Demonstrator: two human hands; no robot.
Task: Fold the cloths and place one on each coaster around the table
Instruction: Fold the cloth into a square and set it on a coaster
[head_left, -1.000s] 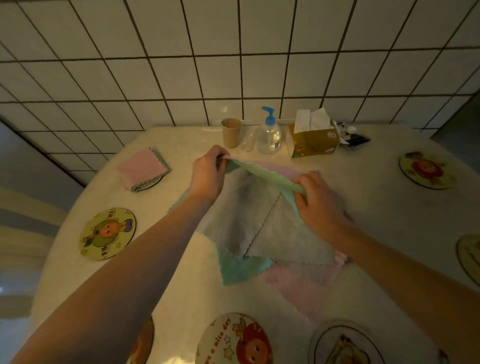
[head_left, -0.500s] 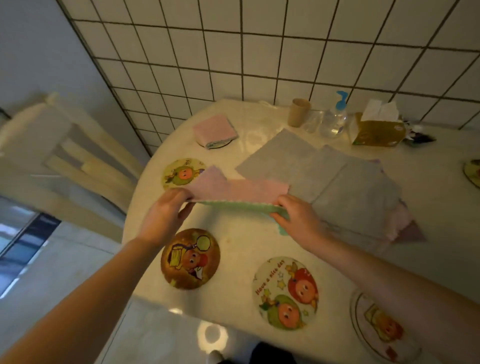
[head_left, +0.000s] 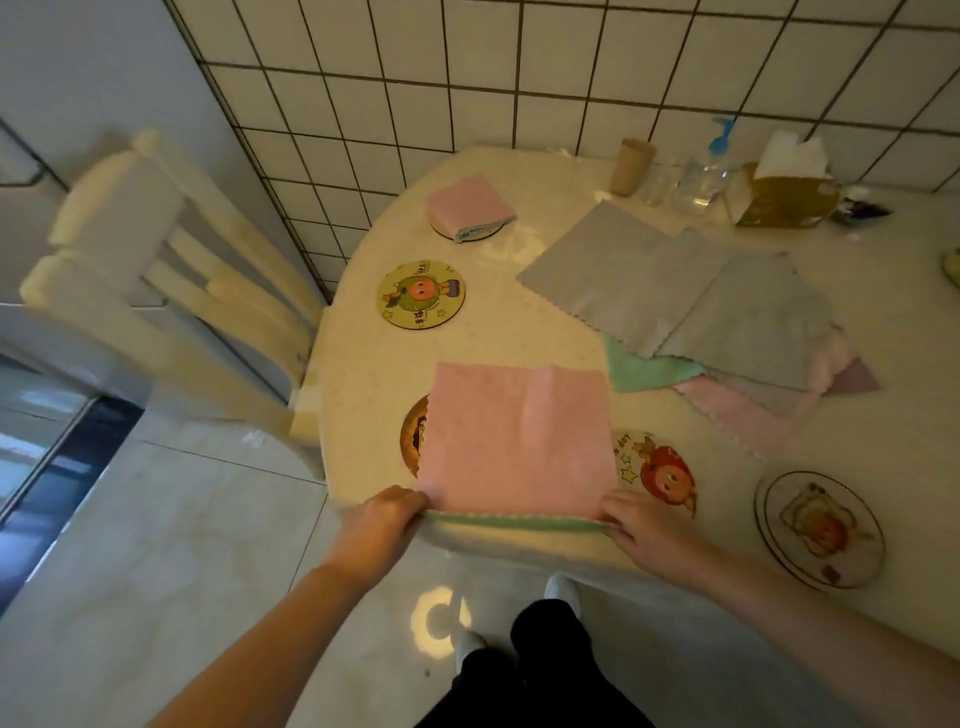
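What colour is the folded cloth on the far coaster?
Pink, with a pale edge showing: folded cloth, head view.

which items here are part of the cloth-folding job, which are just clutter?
In the job:
- pink cloth, pinched at its near corners by left hand and right hand
- unfolded cloth pile
- folded pink cloth on a coaster
- bare green-character coaster

Lying about:
- paper cup
- pump bottle
- tissue box
- chair

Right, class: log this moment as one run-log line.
step: folding | left hand and right hand: pinch near corners of pink cloth, spread at table edge | done: folded cloth on far coaster
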